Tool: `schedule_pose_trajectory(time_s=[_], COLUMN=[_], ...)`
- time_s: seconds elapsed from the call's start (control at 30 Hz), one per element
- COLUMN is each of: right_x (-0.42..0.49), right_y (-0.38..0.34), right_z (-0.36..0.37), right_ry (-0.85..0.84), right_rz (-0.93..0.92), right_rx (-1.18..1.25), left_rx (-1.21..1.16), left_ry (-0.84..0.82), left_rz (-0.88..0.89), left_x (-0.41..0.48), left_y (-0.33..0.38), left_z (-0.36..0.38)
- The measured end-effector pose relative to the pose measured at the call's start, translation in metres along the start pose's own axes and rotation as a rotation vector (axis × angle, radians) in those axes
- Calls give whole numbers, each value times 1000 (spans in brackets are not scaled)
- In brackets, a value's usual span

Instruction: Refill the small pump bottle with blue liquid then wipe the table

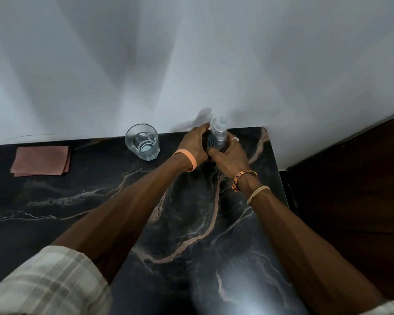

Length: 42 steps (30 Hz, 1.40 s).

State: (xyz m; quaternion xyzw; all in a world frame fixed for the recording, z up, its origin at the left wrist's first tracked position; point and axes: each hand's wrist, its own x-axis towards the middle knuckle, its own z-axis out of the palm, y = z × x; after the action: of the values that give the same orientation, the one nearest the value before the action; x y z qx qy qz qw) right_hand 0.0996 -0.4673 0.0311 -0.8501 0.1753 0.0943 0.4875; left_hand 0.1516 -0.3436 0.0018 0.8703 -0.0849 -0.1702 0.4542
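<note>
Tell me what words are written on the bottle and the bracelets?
On the bottle: dark blue label, print too blurred to read.
On the printed orange wristband, right wrist: dark marks, too small to read.
On the plain orange wristband, left wrist: no writing seen.

The room was dim, lit mostly from behind and above the person. Broad grey shadows fanned up the plain white wall (pixel 191 53), and a smaller shadow fell just behind the left hand (pixel 192 144) and right hand (pixel 229 154). Pale glare lay on the near part of the black veined marble bench (pixel 180 223). The small clear plastic bottle (pixel 217 135) they gripped looked hazy. The wide lens bowed the bench's far edge, and the checked sleeve (pixel 43 280) was blurred.
</note>
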Motion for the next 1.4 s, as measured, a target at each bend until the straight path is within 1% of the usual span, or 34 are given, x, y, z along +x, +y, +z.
schedule_pose_trajectory(time_s=[0.07,0.17,0.23,0.3,0.4,0.47,0.53,0.67,0.73,0.8,0.9,1.0,1.07,1.17,1.23,1.3,1.33,1.4], right_x=[-4,-22,-42,-64,-104,-130,-158,-201,-220,-235,-250,-261,-269,-283,-295,-307,-313,-325], right_y=[5,16,23,30,49,64,74,89,86,72,40,5,-14,-28,-31,-28,-27,-25], right_z=[-3,-9,-12,-15,-12,-7,5,47,69,90,120,142,153,167,178,188,193,203], right_ry=[10,82,145,191,215,207,147,-83,-184,-265,-299,-304,-331,-451,-548,-617,-636,-643], right_rz=[42,66,41,9,-45,-52,-69,-73,-98,-128,-181,-263,-307,-311,-302,-300,-291,-265], right_rx=[-3,36,63,92,183,233,205,196,177,148,120,95,69,0,-104,-201,-231,-262], left_rx=[-36,-74,-74,-155,-295,-310,-291,-250,-252,-233,-237,-256,-283,-294,-307,-290,-280,-271], left_ry=[48,128,174,227,291,320,353,407,429,489,623,718,778,851,901,914,893,797], left_rz=[-34,-56,-21,-2,3,-20,-63,-116,-111,-92,-19,60,80,65,32,-36,-78,-158], left_x=[-9,-35,-63,-97,-163,-207,-250,-325,-355,-377,-402,-424,-439,-464,-480,-492,-497,-504], left_y=[-6,-17,-20,-18,-13,-16,-24,-51,-62,-68,-65,-61,-66,-85,-107,-130,-141,-160], left_z=[0,-1,-1,0,4,8,11,1,-11,-28,-64,-103,-127,-151,-160,-162,-160,-153])
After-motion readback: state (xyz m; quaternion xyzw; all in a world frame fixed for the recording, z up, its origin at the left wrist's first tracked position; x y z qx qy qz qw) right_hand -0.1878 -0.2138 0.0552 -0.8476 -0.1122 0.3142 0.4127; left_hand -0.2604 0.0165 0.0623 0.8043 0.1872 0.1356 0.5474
